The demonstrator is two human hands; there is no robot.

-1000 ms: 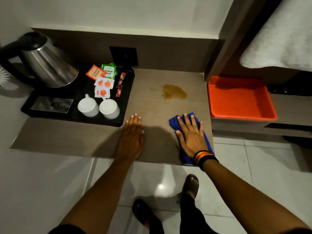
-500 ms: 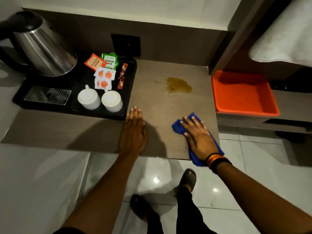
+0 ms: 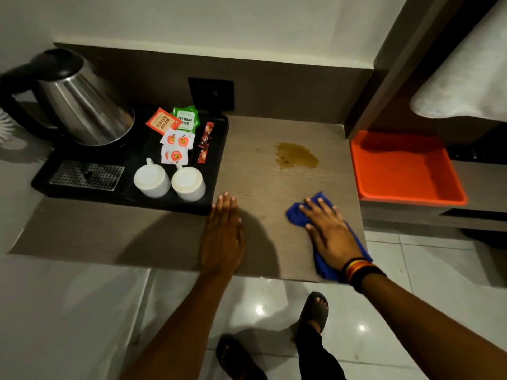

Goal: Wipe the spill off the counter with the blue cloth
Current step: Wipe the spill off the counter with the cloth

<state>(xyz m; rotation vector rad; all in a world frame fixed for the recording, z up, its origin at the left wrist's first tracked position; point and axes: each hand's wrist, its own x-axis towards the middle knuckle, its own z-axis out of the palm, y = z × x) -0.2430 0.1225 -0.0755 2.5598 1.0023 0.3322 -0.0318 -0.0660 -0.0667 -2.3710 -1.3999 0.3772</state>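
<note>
A brown spill (image 3: 296, 156) lies on the wooden counter (image 3: 263, 182), toward its back right. The blue cloth (image 3: 297, 215) rests flat near the counter's front right corner, well short of the spill. My right hand (image 3: 327, 233) presses down on the cloth with fingers spread, covering most of it. My left hand (image 3: 223, 234) lies flat on the bare counter to the cloth's left, fingers together, holding nothing.
A black tray (image 3: 131, 198) on the left holds a steel kettle (image 3: 82, 105), two white cups (image 3: 170, 182) and tea sachets (image 3: 175, 133). An orange bin (image 3: 406, 171) sits right of the counter. A white towel (image 3: 466, 78) hangs above it.
My right hand has turned its fingers leftward on the cloth, bunching its front corner. The left hand stays flat in place. The camera view has shifted a little.
</note>
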